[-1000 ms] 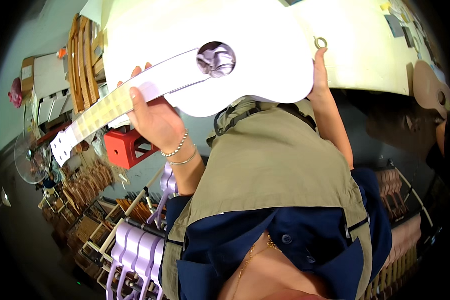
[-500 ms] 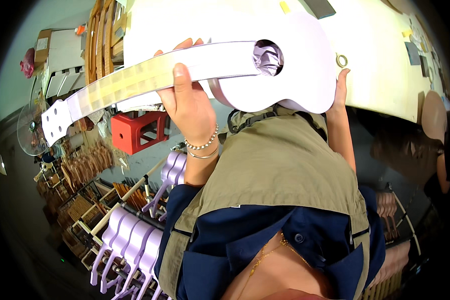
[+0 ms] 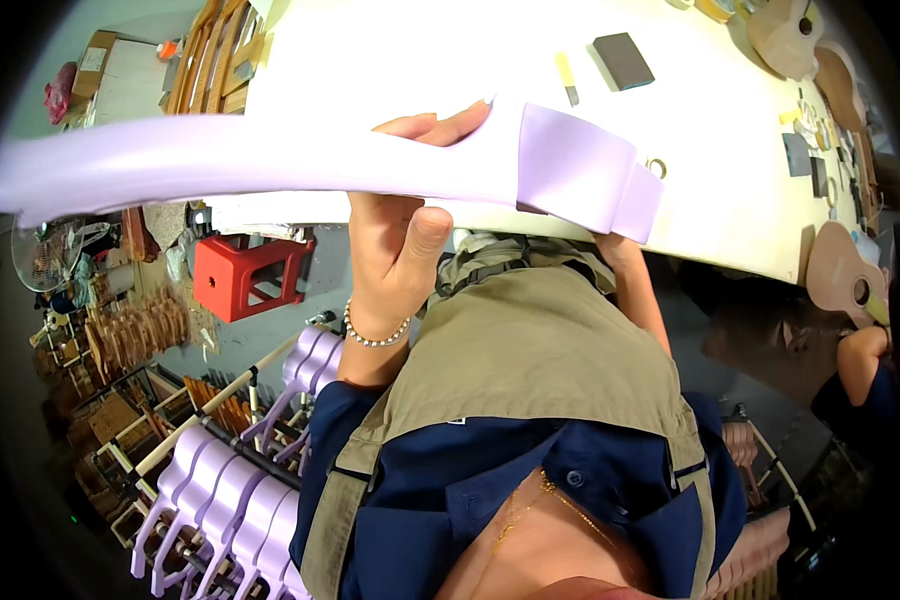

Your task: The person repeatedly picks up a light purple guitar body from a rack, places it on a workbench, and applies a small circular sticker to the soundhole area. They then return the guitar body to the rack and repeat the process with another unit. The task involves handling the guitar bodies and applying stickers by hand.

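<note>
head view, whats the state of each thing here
lilac ukulele: held edge-on, lifted off the table
left hand: gripping its neck
right hand: mostly hidden behind its body
red stool: upright on the floor
lilac ukuleles on rack: hanging in a row

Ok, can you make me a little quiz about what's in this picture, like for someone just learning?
1. True or false: the left hand grips the lilac ukulele by its neck.
2. What colour is the plastic stool on the floor? A) red B) green C) yellow
3. Fill in: the dark sanding block lies on the pale ____.

Key
1. True; the thumb wraps the near side and the fingers show above the far side.
2. A
3. Workbench

The right hand is mostly hidden behind the ukulele body, so its grip cannot be judged.
</note>
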Demonstrator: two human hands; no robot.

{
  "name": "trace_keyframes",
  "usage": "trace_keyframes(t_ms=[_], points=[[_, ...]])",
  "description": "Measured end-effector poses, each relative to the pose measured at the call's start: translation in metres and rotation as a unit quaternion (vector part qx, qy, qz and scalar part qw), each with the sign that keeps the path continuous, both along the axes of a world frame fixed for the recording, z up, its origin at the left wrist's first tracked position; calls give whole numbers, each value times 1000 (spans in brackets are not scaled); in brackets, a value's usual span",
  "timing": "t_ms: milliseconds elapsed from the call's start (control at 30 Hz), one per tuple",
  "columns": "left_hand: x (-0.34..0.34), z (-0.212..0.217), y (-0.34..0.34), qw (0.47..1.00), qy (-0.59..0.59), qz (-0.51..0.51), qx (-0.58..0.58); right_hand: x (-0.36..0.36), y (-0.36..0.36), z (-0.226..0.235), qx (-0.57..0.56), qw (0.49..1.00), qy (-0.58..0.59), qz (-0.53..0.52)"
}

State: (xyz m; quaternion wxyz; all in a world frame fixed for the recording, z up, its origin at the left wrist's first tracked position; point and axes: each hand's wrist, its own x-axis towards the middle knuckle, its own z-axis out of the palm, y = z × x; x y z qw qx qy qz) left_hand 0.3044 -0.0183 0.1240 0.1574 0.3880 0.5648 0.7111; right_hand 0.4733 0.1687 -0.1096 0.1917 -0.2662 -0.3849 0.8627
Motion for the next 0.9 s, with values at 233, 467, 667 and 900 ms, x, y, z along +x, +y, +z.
trace_keyframes(t_ms=[233,467,667,900], points=[[12,12,10,999,33,-22,-11,-7,-12,-5,7,999,-24,45],[5,-1,0,988,65,138,-10,-1,-2,25,153,974,-149,71],[-20,-39,-44,934,-194,286,88,-10,5,81,325,920,-174,134],[-28,-55,-77,874,-298,369,108,-26,-7,122,353,901,-190,165]])
